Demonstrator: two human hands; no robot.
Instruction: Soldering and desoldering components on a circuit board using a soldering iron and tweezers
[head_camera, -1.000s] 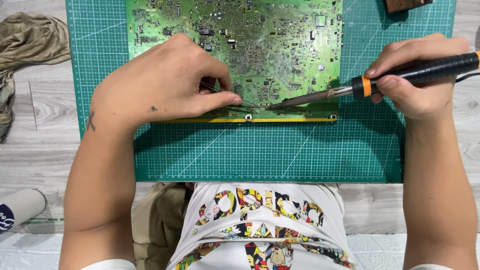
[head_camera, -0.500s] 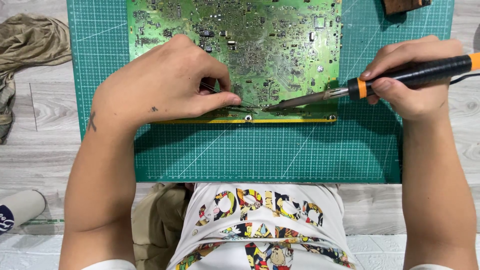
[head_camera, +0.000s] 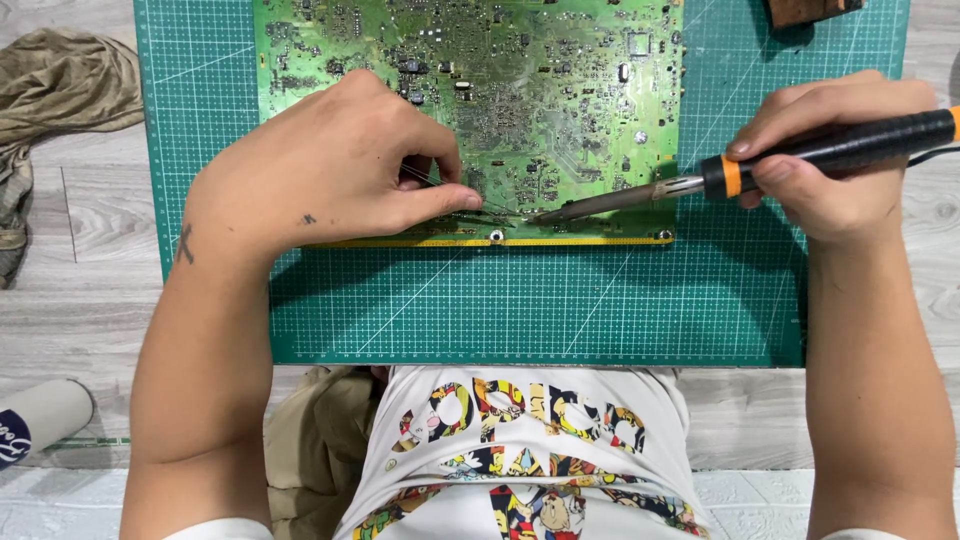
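Right hand (head_camera: 830, 165) grips a soldering iron (head_camera: 800, 160), its tip at the circuit board (head_camera: 560, 90) edge. Left hand (head_camera: 340, 165) pinches tweezers (head_camera: 480, 212) there; the joint appears unfinished.

Soldering iron (head_camera: 800, 160) tip on green board (head_camera: 520, 90)

One green circuit board (head_camera: 560, 90), one green cutting mat (head_camera: 500, 300), one soldering iron (head_camera: 800, 160), one pair of tweezers (head_camera: 470, 205), one crumpled cloth (head_camera: 60, 90), one white roll (head_camera: 40, 420); my two hands: left hand (head_camera: 330, 170), right hand (head_camera: 830, 160).
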